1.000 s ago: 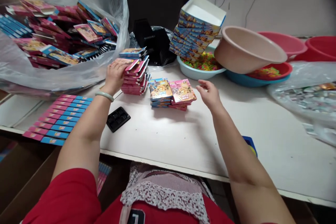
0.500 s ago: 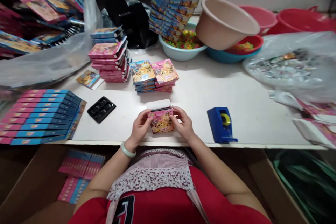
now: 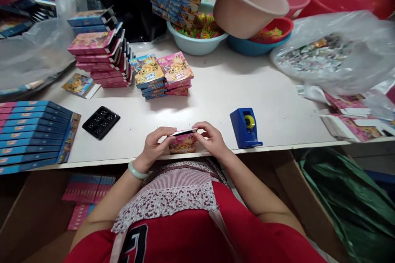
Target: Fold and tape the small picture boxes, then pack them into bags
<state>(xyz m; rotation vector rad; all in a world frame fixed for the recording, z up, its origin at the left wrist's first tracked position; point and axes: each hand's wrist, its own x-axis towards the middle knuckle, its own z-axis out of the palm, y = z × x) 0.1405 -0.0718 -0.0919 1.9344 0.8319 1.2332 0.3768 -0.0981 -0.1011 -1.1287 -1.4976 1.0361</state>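
A small pink printed box [image 3: 183, 144] stands upright at the table's front edge, its white top flap folded most of the way down. Fingers of my left hand [image 3: 156, 144] pinch the box's left side and the flap's left end. My right hand [image 3: 211, 139] grips the right end, thumb in front and fingertips at the flap. Beyond the hands sit two short stacks of boxes, a blue one [image 3: 147, 73] and a pink one [image 3: 175, 70]. A black moulded tray [image 3: 101, 122] lies to the left. On the right is a blue tape dispenser [image 3: 243, 128].
Taller box stacks [image 3: 94, 45] and a row of blue and pink boxes [image 3: 33, 131] occupy the left. Basins [image 3: 197, 45] line the back, one a tilted beige tub [image 3: 247, 4]. At right lie a plastic bag [image 3: 324, 55] and flat pink cartons [image 3: 354, 121].
The box's white flap, standing up before, is now folded down over the top, with the fingers of both hands moved onto it. The whole view has shifted slightly.
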